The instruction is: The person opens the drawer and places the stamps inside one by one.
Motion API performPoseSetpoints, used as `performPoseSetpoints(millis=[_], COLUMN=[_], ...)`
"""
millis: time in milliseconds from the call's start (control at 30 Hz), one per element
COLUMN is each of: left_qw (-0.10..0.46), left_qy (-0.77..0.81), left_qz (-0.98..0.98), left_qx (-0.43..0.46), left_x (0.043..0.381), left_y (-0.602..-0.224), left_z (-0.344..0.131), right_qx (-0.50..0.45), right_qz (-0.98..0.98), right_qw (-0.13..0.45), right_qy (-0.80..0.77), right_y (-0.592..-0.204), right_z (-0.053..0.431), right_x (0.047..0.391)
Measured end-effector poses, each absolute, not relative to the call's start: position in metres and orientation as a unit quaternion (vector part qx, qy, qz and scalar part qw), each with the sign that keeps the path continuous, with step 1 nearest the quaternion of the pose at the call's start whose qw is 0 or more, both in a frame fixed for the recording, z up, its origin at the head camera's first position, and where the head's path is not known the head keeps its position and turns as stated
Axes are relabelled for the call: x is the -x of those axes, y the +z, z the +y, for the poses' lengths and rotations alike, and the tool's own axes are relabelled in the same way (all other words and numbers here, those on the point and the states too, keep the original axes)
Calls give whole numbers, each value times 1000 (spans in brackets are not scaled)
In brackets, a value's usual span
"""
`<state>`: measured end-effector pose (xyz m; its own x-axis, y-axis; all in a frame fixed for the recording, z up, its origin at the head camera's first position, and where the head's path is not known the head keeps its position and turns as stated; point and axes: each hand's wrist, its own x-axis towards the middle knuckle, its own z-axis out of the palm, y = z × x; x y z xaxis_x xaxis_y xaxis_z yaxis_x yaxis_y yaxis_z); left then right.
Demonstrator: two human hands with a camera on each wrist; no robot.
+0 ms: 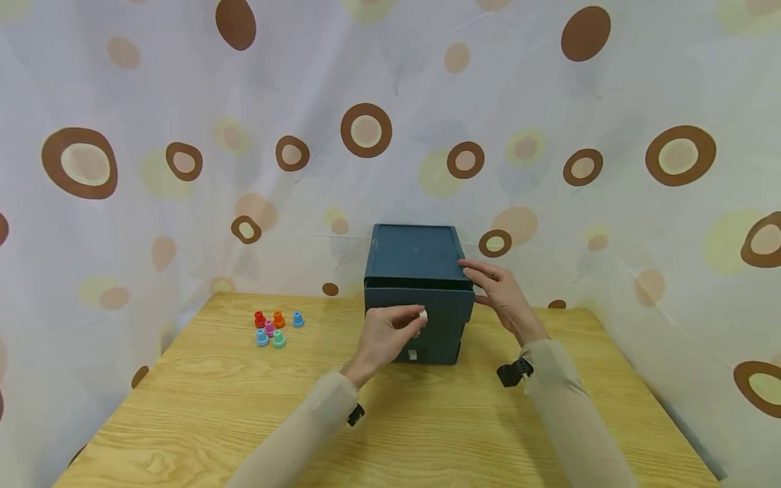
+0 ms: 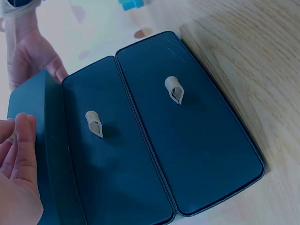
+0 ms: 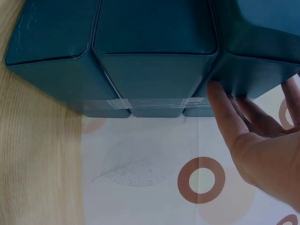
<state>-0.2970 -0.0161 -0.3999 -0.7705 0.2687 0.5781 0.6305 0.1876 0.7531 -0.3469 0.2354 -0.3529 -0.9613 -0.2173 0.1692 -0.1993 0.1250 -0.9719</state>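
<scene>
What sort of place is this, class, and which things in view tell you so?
Probably an indoor tabletop workspace, perhaps a simple filming corner: a wood-grain table, a spotted backdrop behind and beside it, and a dark blue drawer unit standing near the table's far edge.

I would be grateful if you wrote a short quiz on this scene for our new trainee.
1. True or false: the top drawer juts out past the middle drawer.
2. Multiple choice: what does the left hand pinch?
A) a red peg
B) the white pull tab
C) the edge of the drawer unit
3. Count: how many small coloured pegs stand on the wooden table in the head view?

Key: 1. True. 2. B. 3. Six: one red, one orange, one pink, one green and two blue.
</scene>
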Motion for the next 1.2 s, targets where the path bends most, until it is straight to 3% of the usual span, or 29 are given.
performPoseSetpoints(millis=[433, 1200], left_qw=[240, 276], left_qy=[-500, -479], left_qz=[-741, -715], left_qx=[378, 428], left_x=[289, 277], left_y=[-405, -410], left_z=[-21, -26], right_qx=[138, 134], right_qz=[745, 747], right_qw=[15, 12], right_qy=[-652, -651], right_y=[-350, -352], right_z=[235, 235], right_x=[347, 347])
